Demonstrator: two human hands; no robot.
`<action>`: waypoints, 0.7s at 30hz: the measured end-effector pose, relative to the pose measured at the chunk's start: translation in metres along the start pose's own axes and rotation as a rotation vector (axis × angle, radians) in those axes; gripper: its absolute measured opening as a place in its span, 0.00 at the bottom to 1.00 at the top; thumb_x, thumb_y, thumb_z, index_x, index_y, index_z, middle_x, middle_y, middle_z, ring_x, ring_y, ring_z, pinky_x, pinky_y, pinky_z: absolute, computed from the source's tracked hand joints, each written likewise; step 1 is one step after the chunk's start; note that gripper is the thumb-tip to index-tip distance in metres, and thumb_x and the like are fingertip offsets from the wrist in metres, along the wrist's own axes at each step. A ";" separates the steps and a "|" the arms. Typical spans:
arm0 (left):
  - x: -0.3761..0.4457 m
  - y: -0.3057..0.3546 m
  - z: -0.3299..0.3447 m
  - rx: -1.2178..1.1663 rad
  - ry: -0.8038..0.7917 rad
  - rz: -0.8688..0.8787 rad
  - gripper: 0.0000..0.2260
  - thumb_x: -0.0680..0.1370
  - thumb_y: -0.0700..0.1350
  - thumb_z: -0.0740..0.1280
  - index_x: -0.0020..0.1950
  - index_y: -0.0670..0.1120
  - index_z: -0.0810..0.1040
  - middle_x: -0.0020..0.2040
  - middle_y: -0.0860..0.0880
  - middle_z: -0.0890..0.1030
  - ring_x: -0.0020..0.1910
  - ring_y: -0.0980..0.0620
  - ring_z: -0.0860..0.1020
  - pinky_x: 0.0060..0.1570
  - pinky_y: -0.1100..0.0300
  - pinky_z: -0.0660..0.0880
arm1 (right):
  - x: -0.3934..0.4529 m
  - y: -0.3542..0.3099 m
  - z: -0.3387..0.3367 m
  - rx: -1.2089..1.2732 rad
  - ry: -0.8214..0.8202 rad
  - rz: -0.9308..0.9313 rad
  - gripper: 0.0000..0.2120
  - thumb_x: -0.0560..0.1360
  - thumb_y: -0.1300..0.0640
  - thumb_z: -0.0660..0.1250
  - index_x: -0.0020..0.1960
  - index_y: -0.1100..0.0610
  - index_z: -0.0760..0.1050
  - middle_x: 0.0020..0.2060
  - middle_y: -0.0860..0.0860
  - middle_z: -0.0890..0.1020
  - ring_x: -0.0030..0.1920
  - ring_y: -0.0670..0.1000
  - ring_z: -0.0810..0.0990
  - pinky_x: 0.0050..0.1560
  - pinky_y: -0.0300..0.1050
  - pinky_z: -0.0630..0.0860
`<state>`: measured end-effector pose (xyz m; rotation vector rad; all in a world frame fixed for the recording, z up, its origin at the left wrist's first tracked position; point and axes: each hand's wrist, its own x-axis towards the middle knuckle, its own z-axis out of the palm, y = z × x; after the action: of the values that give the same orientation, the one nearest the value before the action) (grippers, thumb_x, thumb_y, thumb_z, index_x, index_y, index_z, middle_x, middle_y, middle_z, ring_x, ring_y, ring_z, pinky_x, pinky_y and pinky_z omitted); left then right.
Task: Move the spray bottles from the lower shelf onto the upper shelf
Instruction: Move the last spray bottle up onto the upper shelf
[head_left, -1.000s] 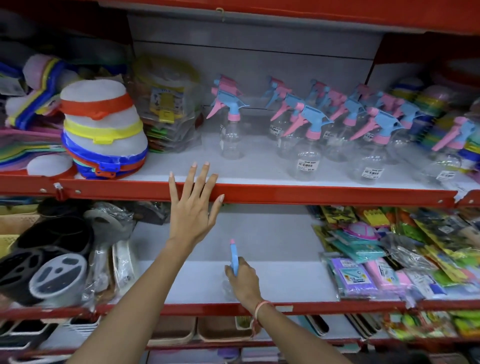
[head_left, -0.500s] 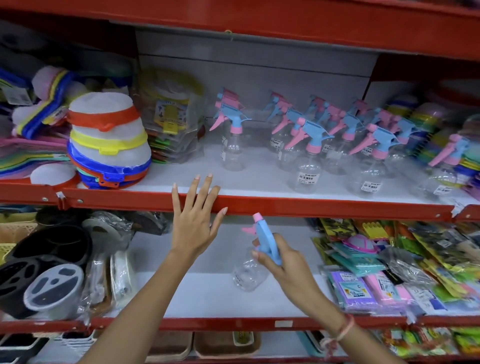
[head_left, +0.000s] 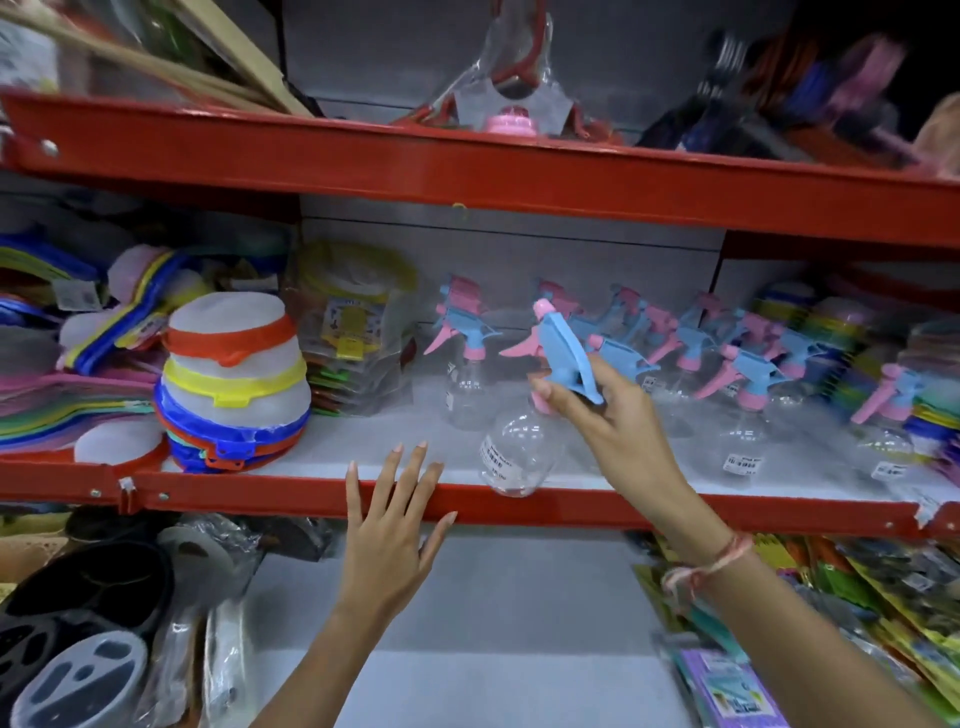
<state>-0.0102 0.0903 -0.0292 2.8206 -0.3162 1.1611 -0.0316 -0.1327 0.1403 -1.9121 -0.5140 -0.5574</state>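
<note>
My right hand (head_left: 608, 415) grips a clear spray bottle (head_left: 519, 452) by its blue and pink trigger head, tilted, its round body hanging just above the front lip of the upper shelf (head_left: 322, 462). Several more spray bottles (head_left: 748, 395) stand in rows on that shelf, from the middle to the right. My left hand (head_left: 387, 535) is flat and open, fingers spread against the shelf's red front edge (head_left: 270, 496). The lower shelf (head_left: 467, 623) shows a bare white middle with no bottle on it.
Stacked round lidded containers (head_left: 234, 384) and packaged goods (head_left: 348, 332) fill the upper shelf's left. Black and grey strainers (head_left: 78, 639) sit lower left, colourful packets (head_left: 831, 613) lower right. Another red shelf (head_left: 467, 166) hangs overhead.
My right hand has lifted the spray bottle from the lower shelf up to the upper shelf's front. The left hand stays on the red edge. The view has tilted upward.
</note>
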 end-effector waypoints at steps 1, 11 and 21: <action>0.000 0.000 0.001 0.003 -0.002 0.000 0.26 0.81 0.60 0.54 0.76 0.49 0.65 0.78 0.47 0.65 0.77 0.46 0.59 0.74 0.35 0.51 | 0.009 0.000 0.003 0.000 0.000 -0.005 0.10 0.74 0.48 0.70 0.48 0.54 0.79 0.37 0.42 0.85 0.39 0.43 0.82 0.41 0.35 0.74; 0.000 0.001 0.004 0.013 0.010 -0.011 0.27 0.81 0.61 0.52 0.77 0.50 0.63 0.77 0.47 0.66 0.77 0.44 0.60 0.74 0.35 0.52 | 0.053 0.044 0.043 -0.274 -0.065 -0.009 0.10 0.76 0.51 0.68 0.43 0.55 0.71 0.27 0.44 0.73 0.27 0.46 0.70 0.26 0.34 0.66; 0.000 0.000 0.004 0.002 -0.005 -0.013 0.27 0.80 0.61 0.52 0.77 0.49 0.64 0.77 0.47 0.66 0.77 0.45 0.60 0.75 0.36 0.49 | 0.057 0.067 0.056 0.003 -0.086 0.178 0.16 0.73 0.53 0.72 0.56 0.53 0.70 0.53 0.55 0.84 0.52 0.52 0.83 0.52 0.46 0.80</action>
<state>-0.0078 0.0895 -0.0322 2.8237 -0.2963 1.1525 0.0612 -0.1010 0.1050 -1.9618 -0.3938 -0.3607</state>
